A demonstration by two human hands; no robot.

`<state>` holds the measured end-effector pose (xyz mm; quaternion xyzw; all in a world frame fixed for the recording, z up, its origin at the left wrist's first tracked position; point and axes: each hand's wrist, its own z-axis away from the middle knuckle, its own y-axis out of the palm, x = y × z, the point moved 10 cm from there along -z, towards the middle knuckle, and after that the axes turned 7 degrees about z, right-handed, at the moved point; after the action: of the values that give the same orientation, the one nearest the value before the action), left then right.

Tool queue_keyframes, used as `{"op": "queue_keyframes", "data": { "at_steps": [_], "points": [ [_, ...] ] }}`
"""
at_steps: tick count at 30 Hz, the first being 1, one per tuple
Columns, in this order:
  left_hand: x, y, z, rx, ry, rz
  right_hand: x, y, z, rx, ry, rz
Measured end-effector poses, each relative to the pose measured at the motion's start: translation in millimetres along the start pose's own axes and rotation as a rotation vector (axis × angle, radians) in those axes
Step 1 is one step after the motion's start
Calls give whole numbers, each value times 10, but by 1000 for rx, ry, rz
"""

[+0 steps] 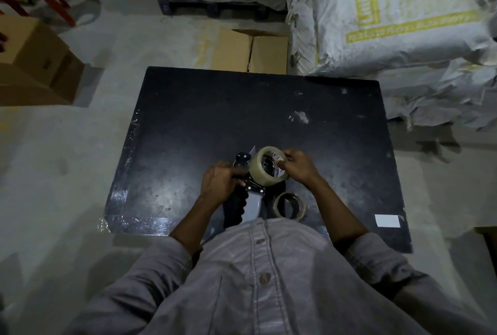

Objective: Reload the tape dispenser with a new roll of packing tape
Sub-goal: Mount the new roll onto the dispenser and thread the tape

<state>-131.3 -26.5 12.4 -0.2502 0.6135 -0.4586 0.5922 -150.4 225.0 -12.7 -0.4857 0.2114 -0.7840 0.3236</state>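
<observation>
head view: one black table (215,119) fills the middle, and two hands work near its close edge. the left hand (219,181) is wrapped around the one tape dispenser (254,200), fingers curled over its upper part, with the grey body and dark handle pointing back toward the person's shirt. the right hand (297,166) pinches the rim of the new tape roll (265,170), one thick clear roll held tilted against the dispenser's head; whether it sits on the spindle cannot be told. a second ring, the thin spent roll (289,205), lies flat on the table just right of the dispenser handle, touched by neither hand. one white label (387,220) sits near the table's right corner. two cardboard boxes (234,49) stand side by side beyond the far edge, beside stacked sacks (390,12).
</observation>
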Motion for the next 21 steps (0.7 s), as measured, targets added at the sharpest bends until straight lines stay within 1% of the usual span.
{"op": "queue_keyframes", "data": {
  "at_steps": [2, 5, 6, 8, 12, 16, 21],
  "points": [
    [17, -2, -54, 23, 52, -17, -31, 16, -8, -9, 5, -18],
    [40, 65, -159, 113, 135, -68, -61, 11, -5, -27, 16, -37],
    [48, 72, -195, 111, 154, -81, -78, 14, -7, -32, 19, -42],
    [57, 63, -233, 70, 180, -75, -99, 9, 1, -47, 21, -65],
    [39, 66, -158, -64, 230, -39, -144, 1, 72, -70, 46, -156],
    [1, 101, -29, -185, 244, -78, -154, -10, 110, -91, 38, -183],
    [23, 149, 102, -251, 234, -133, -136, -20, 139, -108, 43, -172]
  ]
}}
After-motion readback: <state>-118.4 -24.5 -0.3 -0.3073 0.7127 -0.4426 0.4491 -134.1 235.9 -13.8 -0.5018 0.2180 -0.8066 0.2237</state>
